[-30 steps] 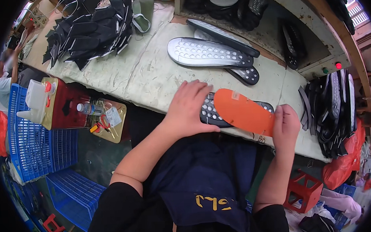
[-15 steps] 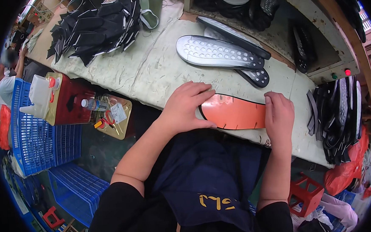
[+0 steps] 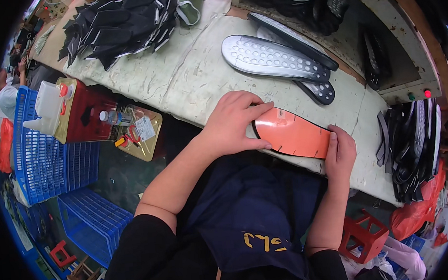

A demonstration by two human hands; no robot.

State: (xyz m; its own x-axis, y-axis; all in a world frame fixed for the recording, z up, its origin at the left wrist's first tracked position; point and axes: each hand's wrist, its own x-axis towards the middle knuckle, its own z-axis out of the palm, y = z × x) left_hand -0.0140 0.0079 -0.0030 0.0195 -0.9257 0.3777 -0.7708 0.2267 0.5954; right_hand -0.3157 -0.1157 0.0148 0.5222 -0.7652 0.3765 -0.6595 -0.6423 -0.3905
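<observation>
A shiny orange sole-shaped piece (image 3: 291, 135), likely an insole, lies at the near edge of the workbench. Its rim is dark, and short black marks run along both long sides. My left hand (image 3: 235, 123) grips its rounded left end, thumb at the near edge and fingers at the far edge. At the other end, my right hand (image 3: 340, 151) holds it, fingers bent over and covering the tip. Behind it lies a silver-and-black shoe sole (image 3: 273, 57) with round studs, overlapping other soles.
Many black fabric pieces (image 3: 125, 28) are heaped at the far left of the workbench (image 3: 185, 86). An open-fronted cabinet (image 3: 400, 89) holds more soles. Black strips and soles (image 3: 412, 149) hang at right. Blue crates (image 3: 93, 220), a red tin (image 3: 86, 117) and a red stool (image 3: 363, 234) stand lower.
The orange piece has turned slightly, its right end now lower and nearer me. Both hands stay on it, the right one having moved nearer too. The whole view has shifted a little.
</observation>
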